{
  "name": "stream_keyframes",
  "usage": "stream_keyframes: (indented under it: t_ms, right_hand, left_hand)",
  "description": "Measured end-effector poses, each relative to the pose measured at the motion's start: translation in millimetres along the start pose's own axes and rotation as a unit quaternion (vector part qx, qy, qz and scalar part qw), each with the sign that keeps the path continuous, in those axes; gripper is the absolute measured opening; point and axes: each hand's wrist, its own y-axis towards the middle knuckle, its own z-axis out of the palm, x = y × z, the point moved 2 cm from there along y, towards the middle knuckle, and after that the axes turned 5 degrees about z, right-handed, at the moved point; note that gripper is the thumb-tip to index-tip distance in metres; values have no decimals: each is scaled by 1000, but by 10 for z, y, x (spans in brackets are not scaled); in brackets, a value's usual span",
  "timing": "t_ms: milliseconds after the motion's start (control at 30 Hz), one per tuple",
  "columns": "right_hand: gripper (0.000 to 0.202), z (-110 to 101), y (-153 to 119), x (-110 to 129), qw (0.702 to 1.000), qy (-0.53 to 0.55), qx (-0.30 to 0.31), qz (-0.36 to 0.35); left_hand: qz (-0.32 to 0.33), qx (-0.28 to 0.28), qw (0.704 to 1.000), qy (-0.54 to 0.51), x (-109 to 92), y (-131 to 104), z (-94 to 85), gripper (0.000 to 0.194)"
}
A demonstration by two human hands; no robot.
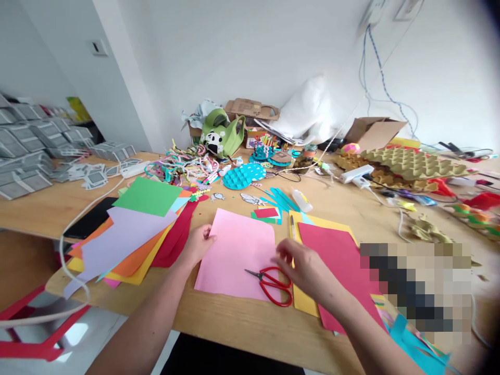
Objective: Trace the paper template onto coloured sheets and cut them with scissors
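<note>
A pink sheet of paper [234,245] lies on the table in front of me. My left hand [199,245] holds its left edge between thumb and fingers. Beside the right edge is my right hand [299,260], its fingers loosely bent and a little apart, with nothing visible in them. Red-handled scissors [276,285] rest across the lower right part of the pink sheet, just below my right hand, their tips pointing left. Right of them, a red sheet [336,255] overlaps a yellow sheet [307,299], with a pen [292,228] on the yellow one.
Coloured papers [128,239] are piled at the left, partly over a black flat object [91,219]. Behind the pink sheet are small paper pieces [266,213], a white bottle [302,200] and a blue cutout [244,175]. Egg trays [414,161] stand at the right.
</note>
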Motion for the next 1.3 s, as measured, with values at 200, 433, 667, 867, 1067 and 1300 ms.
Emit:
stream_keyframes:
  t_ms: [200, 433, 667, 867, 1067, 1300]
  right_hand:
    - [26, 261, -427, 79, 973, -186, 130, -43]
    - [19, 239, -399, 107, 989, -100, 102, -45]
    - [9, -202, -161, 186, 989, 146, -14, 32]
    - [9, -444, 434, 94, 980, 157, -119, 37]
    - [13, -360, 954, 150, 1000, -4, 16, -4]
    - [30, -285, 1027, 116, 973, 218, 73, 14]
  left_hand:
    - [23, 1, 999, 47, 16, 3, 11, 20]
    - [57, 6, 997, 42, 22, 4, 17, 18]
    - [55, -3, 998, 2, -29, 11, 2, 19]
    - [65, 14, 998, -15, -83, -7, 8, 25]
    - [65, 48, 997, 6, -175, -71, 45, 29]
    - [7, 38, 990, -133, -281, -38, -160, 54]
